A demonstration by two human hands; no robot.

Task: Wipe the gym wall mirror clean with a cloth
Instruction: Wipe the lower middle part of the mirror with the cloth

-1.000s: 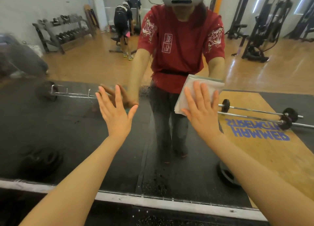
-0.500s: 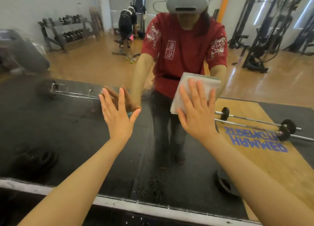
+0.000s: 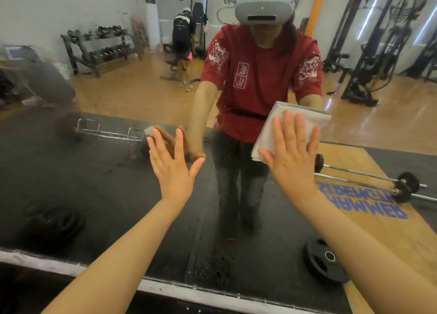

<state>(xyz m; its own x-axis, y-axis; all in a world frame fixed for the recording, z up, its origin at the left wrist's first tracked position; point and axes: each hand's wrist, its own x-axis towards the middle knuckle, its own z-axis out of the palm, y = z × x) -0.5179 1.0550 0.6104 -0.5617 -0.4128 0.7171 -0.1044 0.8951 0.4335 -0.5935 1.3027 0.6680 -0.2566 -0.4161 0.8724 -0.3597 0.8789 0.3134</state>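
Against mirror (image 3: 99,195), right hand (image 3: 293,162) presses cloth (image 3: 300,122).

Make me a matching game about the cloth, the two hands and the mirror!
Things:
1. cloth
2. left hand
3. right hand
4. mirror

States:
A. speckled with droplets and grime
B. bare, fingers straight, flat against the glass
C. white, folded, pressed to the glass
D. fingers spread over the cloth

Pairs: 1-C, 2-B, 3-D, 4-A

Counts at the mirror

Two hands: left (image 3: 173,169) and right (image 3: 293,157). One cloth (image 3: 305,119), one mirror (image 3: 94,172); reflected: two people, one weight plate (image 3: 325,261), one dumbbell rack (image 3: 101,49).
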